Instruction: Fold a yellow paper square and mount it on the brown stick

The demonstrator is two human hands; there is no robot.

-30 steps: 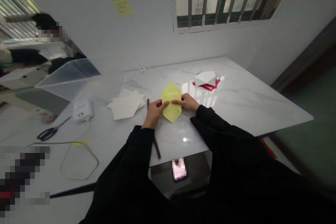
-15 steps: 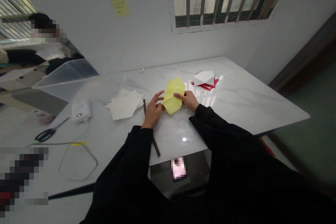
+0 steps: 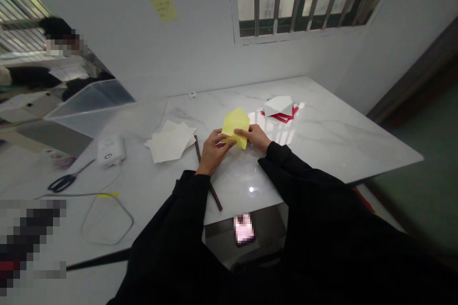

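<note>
A folded piece of yellow paper with a pointed top is held between my two hands, above the marble-patterned table. My left hand pinches its lower left part, thumb and fingers closed on the paper. On the other side, my right hand grips the right edge with the thumb lying across the front. A thin dark brown stick lies on the table, partly hidden under my left wrist. Left of it rests a stack of off-white paper sheets with angled edges.
Folded white and red papers lie at the back right. To the left are a white device, black-handled scissors and a looped grey cable. A phone sits below the table edge. Another person is at far left.
My left hand has moved right and closed on the lower part of the yellow paper. The paper's lower end now looks folded up, so it appears shorter.
</note>
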